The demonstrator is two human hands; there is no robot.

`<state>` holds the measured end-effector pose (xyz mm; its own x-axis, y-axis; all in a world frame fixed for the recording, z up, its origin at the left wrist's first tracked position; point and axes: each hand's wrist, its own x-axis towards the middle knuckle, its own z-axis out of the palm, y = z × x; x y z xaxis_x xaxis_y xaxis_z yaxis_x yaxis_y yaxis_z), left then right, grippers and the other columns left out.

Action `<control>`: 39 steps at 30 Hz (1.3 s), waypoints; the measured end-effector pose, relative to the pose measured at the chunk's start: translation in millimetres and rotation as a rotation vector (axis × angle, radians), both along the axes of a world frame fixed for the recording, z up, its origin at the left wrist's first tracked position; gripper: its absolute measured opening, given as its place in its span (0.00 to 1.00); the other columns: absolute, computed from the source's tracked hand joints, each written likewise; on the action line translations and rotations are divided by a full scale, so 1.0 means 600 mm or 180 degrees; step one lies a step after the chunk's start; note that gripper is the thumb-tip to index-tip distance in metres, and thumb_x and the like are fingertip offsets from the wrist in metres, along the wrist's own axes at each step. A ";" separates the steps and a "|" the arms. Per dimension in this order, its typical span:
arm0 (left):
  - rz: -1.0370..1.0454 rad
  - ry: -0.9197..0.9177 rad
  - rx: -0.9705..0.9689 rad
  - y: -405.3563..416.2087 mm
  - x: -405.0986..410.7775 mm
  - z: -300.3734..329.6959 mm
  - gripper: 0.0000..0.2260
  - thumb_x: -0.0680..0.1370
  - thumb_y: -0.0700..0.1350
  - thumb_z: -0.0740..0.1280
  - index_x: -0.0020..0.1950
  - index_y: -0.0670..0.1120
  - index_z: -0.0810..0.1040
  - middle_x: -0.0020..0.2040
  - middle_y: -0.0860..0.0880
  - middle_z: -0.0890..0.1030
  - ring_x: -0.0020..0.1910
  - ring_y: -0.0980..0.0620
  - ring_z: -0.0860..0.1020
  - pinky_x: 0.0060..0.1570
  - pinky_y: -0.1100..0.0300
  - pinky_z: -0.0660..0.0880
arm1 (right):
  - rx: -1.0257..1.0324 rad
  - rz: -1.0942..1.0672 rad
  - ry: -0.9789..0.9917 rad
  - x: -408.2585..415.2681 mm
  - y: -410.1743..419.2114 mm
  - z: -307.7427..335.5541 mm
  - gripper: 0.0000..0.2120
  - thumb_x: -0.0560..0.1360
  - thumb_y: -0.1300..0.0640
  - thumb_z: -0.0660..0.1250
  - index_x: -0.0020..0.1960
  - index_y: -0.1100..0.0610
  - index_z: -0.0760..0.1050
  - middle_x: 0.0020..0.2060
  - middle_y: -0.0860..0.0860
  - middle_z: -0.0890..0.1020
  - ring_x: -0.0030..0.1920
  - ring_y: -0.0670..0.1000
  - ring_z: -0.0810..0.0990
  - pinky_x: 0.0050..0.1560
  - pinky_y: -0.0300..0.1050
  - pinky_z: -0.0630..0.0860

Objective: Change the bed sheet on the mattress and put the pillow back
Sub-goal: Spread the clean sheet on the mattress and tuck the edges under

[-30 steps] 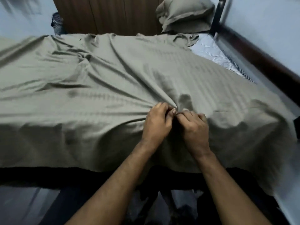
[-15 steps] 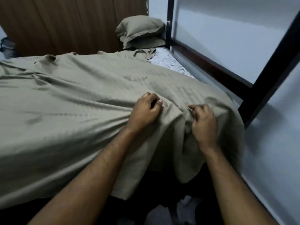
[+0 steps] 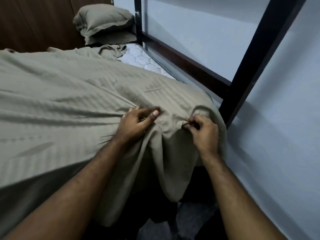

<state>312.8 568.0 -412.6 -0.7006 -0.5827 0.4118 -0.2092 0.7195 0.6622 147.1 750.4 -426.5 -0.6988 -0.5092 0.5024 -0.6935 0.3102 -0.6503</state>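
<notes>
- A single head-worn view is given, looking forward and down from close above the near corner of the bed (image 3: 204,99).
- The far wall (image 3: 190,32) is faced; no second view is shared.

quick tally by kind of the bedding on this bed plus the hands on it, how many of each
Sheet, olive, draped over the bed: 1
Pillows, olive, stacked at the far corner: 2
Mattress, striped, one far strip bare: 1
Hands on the sheet, left hand and right hand: 2
Total: 6
</notes>
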 end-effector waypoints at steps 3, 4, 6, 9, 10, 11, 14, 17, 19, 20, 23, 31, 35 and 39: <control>-0.0110 -0.0129 0.0004 0.000 -0.004 0.008 0.23 0.74 0.74 0.60 0.66 0.69 0.76 0.43 0.61 0.77 0.52 0.52 0.80 0.56 0.51 0.77 | -0.0497 0.0202 -0.0396 -0.011 -0.002 -0.005 0.07 0.67 0.57 0.80 0.43 0.50 0.85 0.40 0.37 0.83 0.46 0.44 0.83 0.51 0.53 0.80; -0.0150 -0.0316 -0.0032 0.002 -0.010 0.016 0.24 0.72 0.75 0.62 0.65 0.70 0.77 0.45 0.59 0.77 0.50 0.57 0.80 0.54 0.54 0.78 | -0.0552 0.0151 -0.0442 -0.014 0.000 -0.008 0.07 0.67 0.57 0.80 0.44 0.50 0.86 0.40 0.38 0.84 0.45 0.45 0.82 0.51 0.53 0.80; -0.0416 -0.0798 0.0019 0.005 -0.030 0.043 0.29 0.66 0.78 0.67 0.64 0.69 0.78 0.46 0.59 0.79 0.48 0.62 0.80 0.53 0.57 0.78 | -0.0751 -0.0095 -0.0562 -0.028 0.004 -0.008 0.07 0.67 0.54 0.79 0.45 0.49 0.87 0.40 0.40 0.84 0.45 0.48 0.82 0.52 0.54 0.80; -0.0952 -0.1329 0.0230 0.022 -0.084 0.079 0.23 0.67 0.65 0.78 0.59 0.57 0.84 0.42 0.58 0.81 0.44 0.59 0.81 0.46 0.63 0.76 | -0.1026 -0.0711 -0.0555 -0.044 0.017 0.001 0.10 0.70 0.45 0.72 0.46 0.49 0.85 0.42 0.42 0.85 0.47 0.52 0.82 0.51 0.56 0.80; -0.1002 -0.1459 0.0037 0.031 -0.109 0.085 0.17 0.69 0.59 0.79 0.54 0.54 0.84 0.40 0.57 0.81 0.43 0.55 0.81 0.41 0.63 0.75 | -0.0959 -0.0944 -0.0400 -0.042 0.023 0.008 0.09 0.72 0.45 0.71 0.47 0.48 0.84 0.44 0.43 0.84 0.48 0.52 0.82 0.50 0.55 0.80; -0.0971 -0.1549 -0.0282 0.041 -0.135 0.091 0.12 0.72 0.56 0.78 0.50 0.54 0.83 0.41 0.56 0.81 0.45 0.52 0.81 0.40 0.62 0.74 | -0.0918 -0.1131 -0.0253 -0.038 0.026 0.014 0.06 0.75 0.48 0.70 0.49 0.48 0.83 0.46 0.43 0.84 0.49 0.52 0.81 0.48 0.54 0.80; -0.0203 -0.1218 -0.1125 0.054 -0.202 0.107 0.09 0.76 0.50 0.70 0.56 0.55 0.82 0.53 0.51 0.84 0.57 0.45 0.80 0.49 0.56 0.74 | -0.0966 -0.1232 -0.0174 -0.018 0.032 0.024 0.07 0.79 0.55 0.67 0.57 0.52 0.76 0.50 0.49 0.82 0.49 0.54 0.81 0.43 0.45 0.74; 0.0162 -0.0142 -0.0734 0.045 -0.257 0.116 0.09 0.76 0.44 0.67 0.55 0.51 0.80 0.51 0.46 0.84 0.54 0.41 0.80 0.49 0.52 0.73 | -0.0323 -0.1071 -0.0310 -0.004 0.031 0.001 0.18 0.80 0.45 0.64 0.61 0.58 0.68 0.52 0.56 0.78 0.50 0.58 0.80 0.39 0.43 0.65; -0.0085 0.0085 -0.0773 0.048 -0.293 0.090 0.04 0.78 0.44 0.67 0.52 0.48 0.77 0.47 0.45 0.83 0.49 0.40 0.79 0.43 0.52 0.71 | 0.0519 -0.1026 -0.0486 -0.002 0.034 -0.025 0.27 0.79 0.36 0.60 0.62 0.58 0.66 0.51 0.56 0.77 0.50 0.59 0.80 0.37 0.45 0.65; -0.0214 0.0144 -0.0772 0.052 -0.306 0.069 0.05 0.80 0.47 0.66 0.50 0.47 0.76 0.44 0.44 0.82 0.46 0.39 0.79 0.41 0.51 0.71 | 0.0839 -0.1005 -0.0539 -0.004 0.036 -0.040 0.26 0.78 0.35 0.61 0.61 0.57 0.66 0.48 0.53 0.77 0.49 0.58 0.80 0.35 0.45 0.64; -0.0310 0.0317 -0.0769 0.044 -0.322 0.018 0.13 0.82 0.58 0.62 0.48 0.48 0.73 0.41 0.46 0.80 0.42 0.40 0.79 0.39 0.47 0.75 | 0.0911 -0.0952 -0.0687 -0.019 0.043 -0.064 0.16 0.80 0.40 0.63 0.55 0.53 0.70 0.41 0.50 0.77 0.47 0.57 0.80 0.35 0.44 0.63; -0.0207 0.0568 -0.1588 0.057 -0.304 0.025 0.06 0.77 0.44 0.66 0.53 0.49 0.75 0.52 0.50 0.73 0.45 0.45 0.76 0.34 0.51 0.72 | -0.0127 -0.1376 -0.1850 -0.056 0.030 -0.086 0.15 0.82 0.53 0.63 0.68 0.50 0.76 0.56 0.53 0.83 0.56 0.60 0.80 0.47 0.45 0.68; -0.0217 0.0410 -0.1698 0.069 -0.299 0.044 0.06 0.77 0.46 0.67 0.53 0.50 0.76 0.52 0.51 0.76 0.46 0.44 0.78 0.36 0.50 0.74 | 0.0030 -0.1334 -0.1810 -0.056 0.045 -0.081 0.16 0.82 0.54 0.63 0.69 0.50 0.75 0.55 0.54 0.83 0.56 0.59 0.80 0.46 0.44 0.69; -0.0195 0.0393 -0.1443 0.108 -0.310 0.111 0.05 0.72 0.44 0.70 0.46 0.52 0.79 0.45 0.55 0.82 0.46 0.50 0.80 0.40 0.55 0.74 | 0.0923 -0.1484 -0.1245 -0.077 0.091 -0.089 0.16 0.81 0.51 0.64 0.68 0.45 0.75 0.56 0.55 0.83 0.56 0.62 0.80 0.46 0.48 0.71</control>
<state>126.9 633.1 -346.0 -0.6580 -0.2840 0.6974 -0.0968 0.9504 0.2957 100.7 804.7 -480.0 -0.9809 -0.1862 0.0561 -0.1750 0.7201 -0.6714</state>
